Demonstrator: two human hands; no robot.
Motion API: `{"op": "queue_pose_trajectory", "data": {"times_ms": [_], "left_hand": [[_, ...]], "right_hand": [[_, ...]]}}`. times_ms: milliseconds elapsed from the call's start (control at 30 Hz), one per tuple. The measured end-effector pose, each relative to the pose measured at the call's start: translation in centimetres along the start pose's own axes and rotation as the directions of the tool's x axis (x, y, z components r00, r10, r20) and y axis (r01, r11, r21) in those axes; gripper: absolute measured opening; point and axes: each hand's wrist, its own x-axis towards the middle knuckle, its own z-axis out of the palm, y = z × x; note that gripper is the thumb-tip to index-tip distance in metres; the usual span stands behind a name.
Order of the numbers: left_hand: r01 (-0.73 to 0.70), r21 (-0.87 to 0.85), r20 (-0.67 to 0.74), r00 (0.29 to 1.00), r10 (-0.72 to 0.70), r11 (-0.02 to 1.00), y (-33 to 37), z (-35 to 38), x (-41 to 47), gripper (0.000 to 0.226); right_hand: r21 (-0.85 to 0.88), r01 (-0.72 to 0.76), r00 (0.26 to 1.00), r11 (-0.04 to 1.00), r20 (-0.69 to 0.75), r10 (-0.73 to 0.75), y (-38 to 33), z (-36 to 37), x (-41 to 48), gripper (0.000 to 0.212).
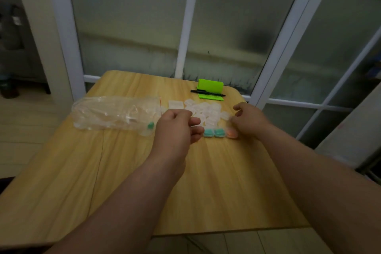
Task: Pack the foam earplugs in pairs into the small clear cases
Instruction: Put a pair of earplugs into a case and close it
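I observe a light wood-grain desk (206,181) standing against a white-framed frosted window (186,27). Both forearms reach in from the near edge. The left hand (177,128) hovers over the middle of the desk with its fingers curled toward the thumb. The frame is blurred there, and I cannot tell whether it pinches anything. The right hand (249,119) is at the right end of the work area, fingers curled downward. I likewise cannot tell whether it grips an item or merely touches the desk. A pile of empty small clear cases (208,110) lies between and just beyond the two hands. Nearer than the pile, in a row, sit two cases holding teal earplugs (213,132), touching side by side. A third case with orange earplugs (232,133) is just to their right, up against the right hand. To the left of the left hand lies a large clear plastic bag (115,114) on its side, its mouth facing the pile. One teal earplug (150,125) is visible inside it near the opening. At the far edge of the desk is a bright green folded holder (210,85), with a black pen (208,92) lying across its base.
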Motion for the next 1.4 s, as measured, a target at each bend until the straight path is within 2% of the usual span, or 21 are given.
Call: {"op": "queue_pose_trajectory", "data": {"times_ms": [133,233,333,533,667,733,833,1000,1133,1200,1300,1400], "left_hand": [[0.005,0.016,0.017,1.0,-0.006,1.0,0.3,-0.4,0.0,0.014],[0.009,0.03,0.028,1.0,-0.01,1.0,0.5,-0.7,-0.2,0.014],[0.008,0.047,0.044,0.999,-0.01,0.999,0.7,-0.9,-0.6,0.014],[0.046,0.09,0.12,0.991,-0.057,0.995,1.0,-0.8,-2.1,0.029],[0.065,0.157,0.159,0.983,-0.09,0.985,1.3,-1.1,-3.5,0.02],[0.103,0.18,0.218,0.966,-0.142,0.978,1.4,-1.4,-4.2,0.013],[0.159,0.182,0.281,0.937,-0.206,0.97,1.3,-2.2,-5.0,0.032],[0.144,0.164,0.404,0.893,-0.199,0.976,1.5,-3.5,-6.3,0.029],[0.133,0.176,0.459,0.865,-0.201,0.975,1.7,-4.6,-6.6,0.031],[0.126,0.183,0.405,0.894,-0.192,0.975,1.8,-5.0,-6.6,0.032],[0.098,0.203,0.361,0.917,-0.168,0.974,1.9,-5.4,-6.6,0.029],[0.066,0.245,0.36,0.92,-0.154,0.967,2.1,-5.7,-6.9,0.029]], "right_hand": [[-0.113,0.074,0.994,0.991,0.087,-0.064,-1.5,0.3,1.7,0.066],[-0.159,0.089,0.995,0.983,0.068,-0.079,-1.7,0.8,1.9,0.063],[-0.129,0.1,0.995,0.987,0.036,-0.097,-1.3,0.5,1.1,0.059],[0.015,0.205,0.974,0.979,-0.103,-0.202,-2.7,-1.5,-4.8,0.023],[0.209,0.309,0.944,0.928,-0.19,-0.271,-5.8,-1.6,-10.6,0.011],[0.319,0.353,0.933,0.88,-0.19,-0.305,-7.0,-1.1,-13.5,0.009],[0.405,0.427,0.904,0.809,-0.177,-0.388,-7.7,0.1,-17.2,0.013],[0.503,0.438,0.894,0.745,-0.155,-0.421,-6.6,0.9,-19.5,0.029],[0.51,0.465,0.874,0.723,-0.138,-0.465,-5.8,1.0,-19.6,0.024],[0.553,0.43,0.887,0.714,-0.108,-0.45,-5.6,1.0,-19.3,0.022],[0.717,0.18,0.964,0.673,0.009,-0.267,-5.7,0.6,-19.0,0.018],[0.8,0.0,0.971,0.6,0.145,-0.193,-5.8,0.7,-18.8,0.02]]}}
